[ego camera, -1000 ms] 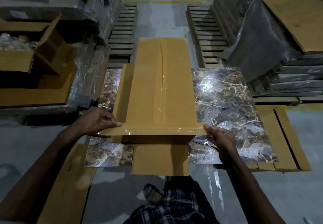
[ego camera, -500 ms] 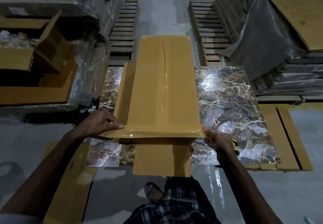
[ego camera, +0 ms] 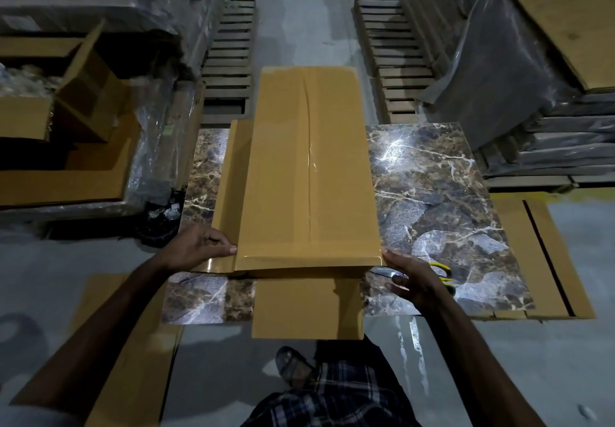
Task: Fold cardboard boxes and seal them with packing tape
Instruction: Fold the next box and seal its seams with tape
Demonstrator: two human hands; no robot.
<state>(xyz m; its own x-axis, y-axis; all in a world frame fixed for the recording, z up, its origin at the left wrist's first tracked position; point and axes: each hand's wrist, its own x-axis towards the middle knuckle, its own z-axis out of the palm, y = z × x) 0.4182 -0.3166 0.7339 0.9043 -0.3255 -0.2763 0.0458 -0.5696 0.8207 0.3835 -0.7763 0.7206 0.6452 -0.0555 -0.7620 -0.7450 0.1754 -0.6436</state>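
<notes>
A long, flat cardboard box [ego camera: 309, 167] lies on a marble-patterned slab [ego camera: 432, 200], with a glossy taped seam running down its middle. A strip of brown packing tape [ego camera: 299, 260] crosses the box's near end, and a loose flap [ego camera: 306, 306] sticks out below it towards me. My left hand [ego camera: 199, 250] pinches the tape's left end at the box's near left corner, thumb on top. My right hand [ego camera: 412, 280] touches the tape's right end with an outstretched fingertip, its thumb held apart below.
Yellow-handled scissors [ego camera: 444, 268] lie on the slab, partly under my right hand. Flat cardboard sheets [ego camera: 559, 260] lie right and left of the slab. An open carton [ego camera: 66, 107] stands at the left, wooden pallets [ego camera: 392, 47] behind, wrapped stacks [ego camera: 499, 77] at the right.
The tape strip, held stretched just above the box's near end, has come down onto it. My right hand loosened from a pinch to a fingertip touch.
</notes>
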